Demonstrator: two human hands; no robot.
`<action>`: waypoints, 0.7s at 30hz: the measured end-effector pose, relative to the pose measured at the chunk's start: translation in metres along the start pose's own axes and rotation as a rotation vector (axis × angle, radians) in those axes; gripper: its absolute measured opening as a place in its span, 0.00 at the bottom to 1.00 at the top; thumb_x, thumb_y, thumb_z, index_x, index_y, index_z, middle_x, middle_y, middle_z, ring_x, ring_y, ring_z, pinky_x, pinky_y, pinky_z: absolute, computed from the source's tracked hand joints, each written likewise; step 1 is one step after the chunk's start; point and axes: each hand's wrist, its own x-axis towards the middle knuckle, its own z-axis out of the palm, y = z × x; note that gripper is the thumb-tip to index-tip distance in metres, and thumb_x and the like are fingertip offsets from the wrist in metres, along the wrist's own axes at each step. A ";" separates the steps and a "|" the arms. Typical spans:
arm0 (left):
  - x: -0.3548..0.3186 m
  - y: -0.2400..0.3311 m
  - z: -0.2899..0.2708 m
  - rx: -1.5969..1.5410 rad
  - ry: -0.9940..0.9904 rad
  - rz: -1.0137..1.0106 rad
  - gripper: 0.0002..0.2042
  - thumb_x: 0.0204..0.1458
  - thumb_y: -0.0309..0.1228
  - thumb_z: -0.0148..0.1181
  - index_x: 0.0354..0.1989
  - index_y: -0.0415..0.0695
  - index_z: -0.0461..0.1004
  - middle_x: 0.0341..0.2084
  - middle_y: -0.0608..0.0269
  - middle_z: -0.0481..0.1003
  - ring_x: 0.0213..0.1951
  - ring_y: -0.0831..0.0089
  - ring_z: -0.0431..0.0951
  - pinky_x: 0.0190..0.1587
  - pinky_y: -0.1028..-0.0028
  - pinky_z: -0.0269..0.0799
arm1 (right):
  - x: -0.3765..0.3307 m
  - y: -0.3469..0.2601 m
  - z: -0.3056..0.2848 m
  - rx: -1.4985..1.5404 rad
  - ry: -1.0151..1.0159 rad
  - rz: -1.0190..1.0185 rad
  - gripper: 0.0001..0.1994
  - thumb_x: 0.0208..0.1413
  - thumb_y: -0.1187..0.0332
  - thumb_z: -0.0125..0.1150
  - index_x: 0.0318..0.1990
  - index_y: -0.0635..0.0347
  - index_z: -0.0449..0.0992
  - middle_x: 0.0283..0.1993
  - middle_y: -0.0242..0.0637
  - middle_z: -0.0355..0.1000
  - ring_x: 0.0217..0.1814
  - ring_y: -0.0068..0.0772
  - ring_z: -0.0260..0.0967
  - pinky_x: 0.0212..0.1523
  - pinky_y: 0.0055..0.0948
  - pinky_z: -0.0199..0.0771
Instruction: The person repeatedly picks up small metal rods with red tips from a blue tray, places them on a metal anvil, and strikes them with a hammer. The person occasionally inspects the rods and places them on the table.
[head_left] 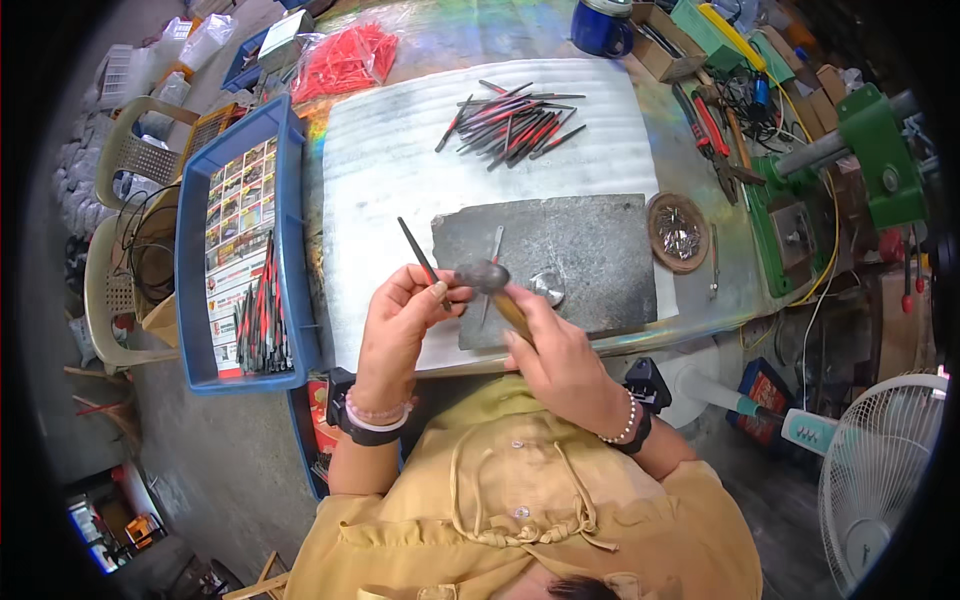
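Note:
My left hand (392, 325) pinches a slim black-and-red rod (414, 243), tilted with its black end pointing up and away. In my right hand (562, 362) is a hammer (512, 314), gripped by its wooden handle. The hammer's slightly blurred metal head is close to the fingers of my left hand; whether it touches the rod I cannot tell. Both hands are over the near left part of a grey metal slab (605, 265). A thin metal strip (497, 243) and a shiny round piece (547, 288) lie on the slab.
Similar rods (515, 125) lie heaped on a white foam sheet (375, 150). More stand left in a blue tray (312, 300). A round dish (655, 250) of small metal pieces sits right of the slab, near pliers (727, 178) and a green vise (770, 240). A fan (880, 470) stands lower right.

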 end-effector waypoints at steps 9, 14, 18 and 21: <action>-0.011 -0.007 -0.001 0.001 -0.047 0.018 0.04 0.59 0.25 0.56 0.40 0.38 0.71 0.36 0.61 0.78 0.41 0.77 0.79 0.46 0.76 0.74 | 0.012 -0.005 0.020 -0.011 -0.035 0.074 0.24 0.58 0.73 0.54 0.62 0.68 0.59 0.49 0.60 0.70 0.49 0.63 0.70 0.47 0.48 0.71; -0.013 -0.008 0.002 -0.005 -0.029 0.009 0.03 0.59 0.24 0.55 0.39 0.40 0.71 0.37 0.62 0.77 0.41 0.76 0.78 0.46 0.75 0.75 | 0.016 -0.002 0.020 -0.014 -0.043 0.067 0.25 0.58 0.73 0.54 0.62 0.67 0.59 0.48 0.60 0.71 0.49 0.61 0.70 0.47 0.47 0.71; -0.016 -0.007 0.003 0.001 -0.011 0.025 0.02 0.59 0.24 0.54 0.38 0.40 0.69 0.39 0.56 0.78 0.41 0.72 0.80 0.46 0.74 0.76 | 0.012 -0.012 0.015 0.019 -0.024 0.089 0.23 0.58 0.74 0.54 0.61 0.66 0.61 0.44 0.55 0.73 0.38 0.50 0.76 0.41 0.42 0.74; -0.020 -0.003 0.003 0.013 0.041 0.026 0.03 0.60 0.24 0.53 0.35 0.40 0.67 0.41 0.49 0.78 0.41 0.68 0.80 0.44 0.73 0.76 | 0.001 -0.015 -0.014 0.059 0.098 0.132 0.19 0.59 0.73 0.54 0.57 0.65 0.65 0.38 0.48 0.74 0.28 0.36 0.75 0.33 0.35 0.75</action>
